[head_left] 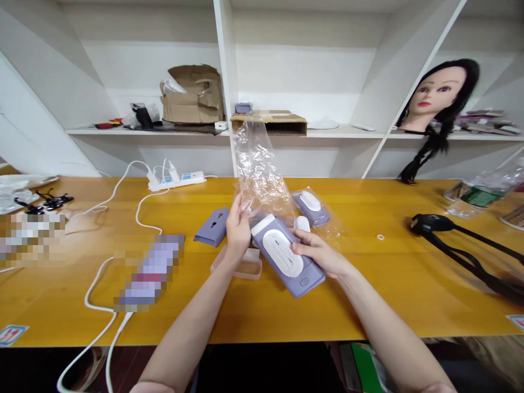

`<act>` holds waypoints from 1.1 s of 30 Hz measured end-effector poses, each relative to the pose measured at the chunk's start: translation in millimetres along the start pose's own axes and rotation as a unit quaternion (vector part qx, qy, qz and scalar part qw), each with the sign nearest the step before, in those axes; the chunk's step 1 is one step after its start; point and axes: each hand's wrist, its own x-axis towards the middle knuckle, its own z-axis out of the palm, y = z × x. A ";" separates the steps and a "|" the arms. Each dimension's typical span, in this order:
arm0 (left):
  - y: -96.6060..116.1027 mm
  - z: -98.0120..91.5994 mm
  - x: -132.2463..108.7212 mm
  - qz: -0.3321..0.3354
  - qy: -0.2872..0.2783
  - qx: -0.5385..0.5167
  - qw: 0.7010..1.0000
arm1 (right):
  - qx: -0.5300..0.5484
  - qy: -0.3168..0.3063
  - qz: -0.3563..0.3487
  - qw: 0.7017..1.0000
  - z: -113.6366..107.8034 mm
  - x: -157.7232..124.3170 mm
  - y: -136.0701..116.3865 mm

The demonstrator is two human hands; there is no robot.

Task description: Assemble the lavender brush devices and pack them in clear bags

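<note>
clearly, both hands are busy: a purple case in one, a clear bag by the other

the right hand (319, 251) grips a purple case (313, 275) by its side, thumb pressed on the white oval panel (282, 252) that carries two small dark marks. the case is tilted, held above the wooden table (360, 295) in front of the person, its white-edged end pointing up and to the left. the left hand (238, 232) is closed on the lower edge of a clear plastic bag (264, 169), which rises crinkled and shiny behind the case; whether the case's upper end touches the bag, i cannot tell.

beside the left hand lies a purple cover (213, 226) with two dark cutouts. a shallow translucent tray (249, 267) sits on the table, partly hidden by the left wrist. just beyond the right hand are a small white rounded piece (302, 223) and a second purple case (318, 216) with a white oval, in clear wrapping.

further left, a white power strip (186, 179) has plugs in it. to the right, a small pale ring (380, 237) lies near a black strap (462, 254).
</note>
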 end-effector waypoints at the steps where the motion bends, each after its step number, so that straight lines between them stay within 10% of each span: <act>1: 0.0 -2.6 1.9 0.018 0.019 0.023 0.999 | -0.014 -0.013 -0.011 1.000 -0.8 -0.7 -0.5; 6: -0.2 -30.6 24.1 0.046 0.081 0.121 0.988 | -0.015 -0.054 -0.014 0.998 -6.3 -5.8 -6.3; 13: -9.0 -69.8 44.4 -0.017 0.087 0.380 0.921 | 0.055 0.094 -0.054 0.993 -15.1 -7.7 -21.2; 21: 3.3 -80.1 45.6 -0.081 -0.020 0.389 0.918 | 0.090 0.097 -0.040 0.990 -15.4 -4.8 -20.3; 33: 22.7 -80.3 17.3 0.064 -0.028 0.436 0.897 | 0.088 0.090 -0.032 0.992 -18.0 -0.4 -11.7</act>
